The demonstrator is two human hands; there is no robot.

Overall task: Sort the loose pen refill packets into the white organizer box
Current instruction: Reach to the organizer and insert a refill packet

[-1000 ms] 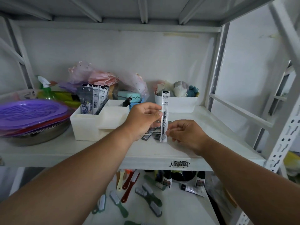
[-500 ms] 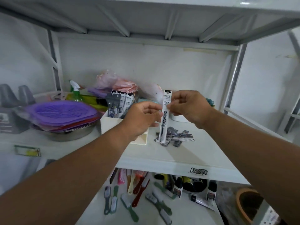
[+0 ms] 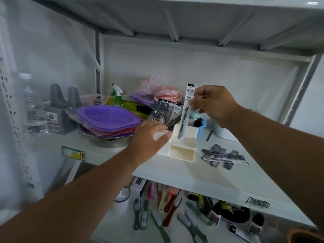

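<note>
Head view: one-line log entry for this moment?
right hand pinches refill packet upright above organizer box | left hand at box | loose packets on shelf

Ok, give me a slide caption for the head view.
Right hand pinches a refill packet upright over the white organizer box; left hand reaches in.

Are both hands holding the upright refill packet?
No, only the right hand pinches the white refill packet upright, while the left hand reaches toward the white organizer box.

The white shelf [image 3: 175,170] carries the white organizer box [image 3: 182,151], loose refill packets [image 3: 224,156] beside it, and a steel bowl [image 3: 108,139] of purple trays [image 3: 107,118].
</note>
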